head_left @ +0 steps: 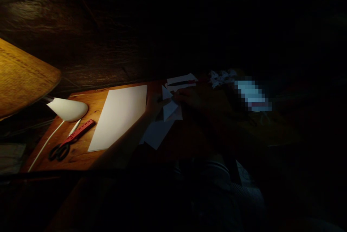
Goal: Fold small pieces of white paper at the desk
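Between my two hands is a folded piece of white paper with pointed corners, held above the dim middle of the table. My left hand grips its left side, fingers closed on it. From the right, my right hand pinches the upper edge near a fold; deep shadow hides most of this hand. Below the folded piece lies another white paper piece with angled edges. A stack of white paper rests left of my hands, with my left forearm across its lower right corner.
A lamp with a white base and a yellow shade stands at the left. Near it lie black-handled scissors and a red strip. Cut paper, crumpled paper and a bright pixelated screen are farther back.
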Tool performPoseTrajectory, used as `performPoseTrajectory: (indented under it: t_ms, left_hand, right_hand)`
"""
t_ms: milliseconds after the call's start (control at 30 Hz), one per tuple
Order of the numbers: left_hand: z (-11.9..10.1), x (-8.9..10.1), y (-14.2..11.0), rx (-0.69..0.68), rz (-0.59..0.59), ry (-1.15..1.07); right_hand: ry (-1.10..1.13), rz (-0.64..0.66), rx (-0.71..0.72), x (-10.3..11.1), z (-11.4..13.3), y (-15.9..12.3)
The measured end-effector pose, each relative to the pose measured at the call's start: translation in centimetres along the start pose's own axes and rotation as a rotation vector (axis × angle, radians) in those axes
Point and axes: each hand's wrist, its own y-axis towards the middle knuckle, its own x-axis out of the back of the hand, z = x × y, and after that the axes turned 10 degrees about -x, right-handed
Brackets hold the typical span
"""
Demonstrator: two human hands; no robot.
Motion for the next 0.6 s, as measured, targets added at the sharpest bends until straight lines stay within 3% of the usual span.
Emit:
performPoseTrajectory:
  t_ms: [133,333,467,600]
  left_hand:
    - [0.5,0.1,0.2,-0.008,0.090,0.061]
    - [1.0,0.3,0.5,-0.001,0.041,0.079]
    - [1.7,0.5,0.7,0.004,0.080,0.051]
    - [2.1,0.7,0.9,0.021,0.058,0.034]
  right_hand:
    - [-0.069,0.017,0.034,0.1,0.0,-0.2]
    - [-0.161,0.038,0.083,0.3,0.4,-0.2]
    - [-0.184,0.050,0.118,0.2,0.5,-0.2]
    - [-0.141,0.010,0.075,0.0,0.4,-0.4]
